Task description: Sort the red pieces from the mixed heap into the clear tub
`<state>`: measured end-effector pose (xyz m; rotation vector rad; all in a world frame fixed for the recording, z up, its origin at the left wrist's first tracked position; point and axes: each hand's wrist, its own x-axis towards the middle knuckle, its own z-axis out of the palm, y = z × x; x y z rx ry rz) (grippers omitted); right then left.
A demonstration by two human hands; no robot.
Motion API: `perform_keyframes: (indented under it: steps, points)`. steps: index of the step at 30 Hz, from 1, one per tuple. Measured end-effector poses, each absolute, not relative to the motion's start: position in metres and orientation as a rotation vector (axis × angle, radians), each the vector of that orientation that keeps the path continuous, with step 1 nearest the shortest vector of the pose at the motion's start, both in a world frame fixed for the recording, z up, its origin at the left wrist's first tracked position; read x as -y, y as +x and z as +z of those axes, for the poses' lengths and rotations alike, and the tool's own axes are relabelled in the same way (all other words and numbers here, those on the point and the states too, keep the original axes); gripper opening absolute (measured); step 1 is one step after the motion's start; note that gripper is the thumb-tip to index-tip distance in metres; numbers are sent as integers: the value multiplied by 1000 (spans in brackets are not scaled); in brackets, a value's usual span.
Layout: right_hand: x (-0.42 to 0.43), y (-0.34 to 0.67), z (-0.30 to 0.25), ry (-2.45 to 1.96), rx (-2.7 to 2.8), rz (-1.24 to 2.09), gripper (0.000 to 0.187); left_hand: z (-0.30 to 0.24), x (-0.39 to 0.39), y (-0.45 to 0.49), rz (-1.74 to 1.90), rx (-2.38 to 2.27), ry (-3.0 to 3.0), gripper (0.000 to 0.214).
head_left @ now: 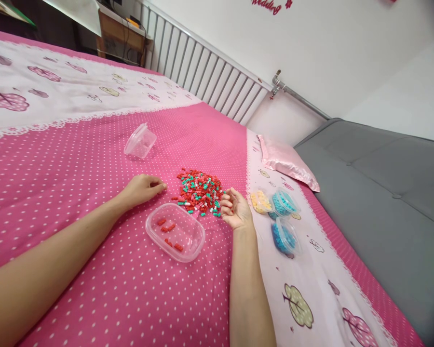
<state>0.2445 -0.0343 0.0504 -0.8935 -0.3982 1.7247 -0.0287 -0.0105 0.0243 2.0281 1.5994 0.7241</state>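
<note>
A heap of small plastic building bricks [200, 190], red, green, pink and white, lies on the pink dotted bedsheet between my hands. My right hand [237, 209] is at the heap's right edge, palm up with fingers curled; a bit of red shows at the fingers, seemingly small red bricks. To the left of the heap, my left hand [142, 189] rests low over the sheet, fingers loosely stretched toward the bricks and apart from them. Nothing shows in it. Nearer to me, a shallow clear plastic lid [193, 229] holds several red bricks.
A clear plastic tub [141, 142] lies tipped on its side beyond my left hand. On the right stand tubs of yellow pieces [261, 201], teal pieces [284, 202] and blue pieces [284, 237]. Farther off are a pink pillow [287, 161], a grey headboard [376, 207] and metal rails [202, 60].
</note>
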Motion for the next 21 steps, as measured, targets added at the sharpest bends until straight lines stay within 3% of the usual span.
perform_keyframes:
  steps: [4,9,21]
  points:
    - [38,238,38,-1304,950,1374,21,25,11,-29,724,-1608,2028,45]
    - [37,234,18,-1787,1544,831,18,25,11,-29,726,-1612,2038,44]
    - [36,226,16,-1957,1648,718,11,24,11,-29,736,-1594,2052,42]
